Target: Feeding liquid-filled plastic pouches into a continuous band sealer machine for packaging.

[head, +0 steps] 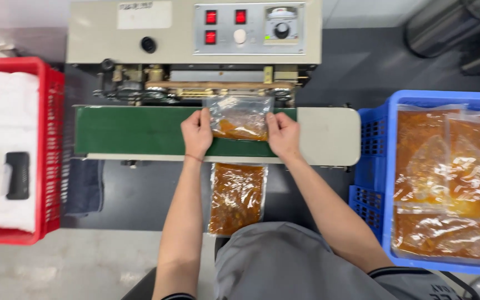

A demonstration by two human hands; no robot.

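Note:
A clear plastic pouch (239, 118) with orange-brown sauce lies on the green conveyor belt (134, 130) of a band sealing machine (195, 33), its open top edge at the sealing slot. My left hand (196, 133) grips the pouch's left edge. On the pouch's right edge sits my right hand (283, 135), fingers pinching it. A second filled pouch (236, 198) rests on my lap below the belt, touched by neither hand.
A blue crate (376, 166) at the right holds several filled sauce pouches. At the left, a red crate (48, 144) holds white material and a black object (17, 175). The machine's control panel has red switches and a dial (280, 29).

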